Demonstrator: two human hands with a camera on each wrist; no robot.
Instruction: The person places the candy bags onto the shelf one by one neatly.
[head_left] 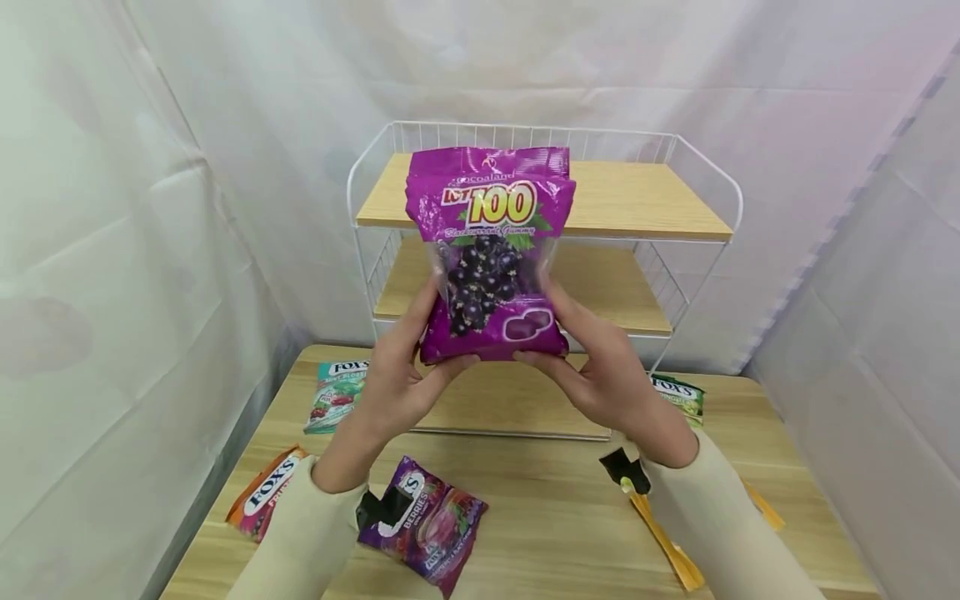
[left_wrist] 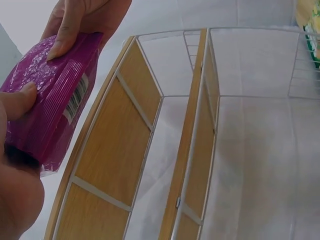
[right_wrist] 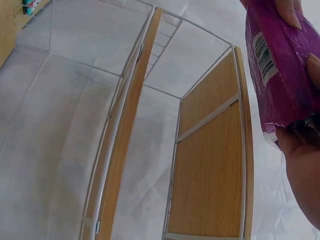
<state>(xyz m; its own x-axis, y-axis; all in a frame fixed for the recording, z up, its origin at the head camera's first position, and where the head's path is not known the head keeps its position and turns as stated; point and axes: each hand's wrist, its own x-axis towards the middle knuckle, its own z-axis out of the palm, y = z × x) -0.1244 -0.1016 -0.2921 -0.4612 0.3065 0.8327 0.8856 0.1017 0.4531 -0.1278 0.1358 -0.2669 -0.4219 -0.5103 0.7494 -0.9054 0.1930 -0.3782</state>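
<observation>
A purple bag of blackcurrant gummies (head_left: 487, 267) is held upright in front of the shelf rack, its printed front facing the head camera. My left hand (head_left: 401, 362) grips its lower left side, the thumb along the bottom edge. On the opposite side my right hand (head_left: 607, 367) grips the lower right corner, thumb also under the front. In the left wrist view the bag (left_wrist: 55, 95) shows its crimped bottom seam and part of a barcode. The right wrist view has the same bag (right_wrist: 285, 65) at the upper right, with fingers at both its sides.
Behind the bag stands a white wire rack with wooden shelves (head_left: 637, 200). On the wooden table (head_left: 540, 517) lie a purple berries candy bag (head_left: 431, 525), an orange one (head_left: 262, 492), a teal one (head_left: 333, 400) and a green one (head_left: 678, 396). A yellow strip (head_left: 667, 542) lies near the right sleeve.
</observation>
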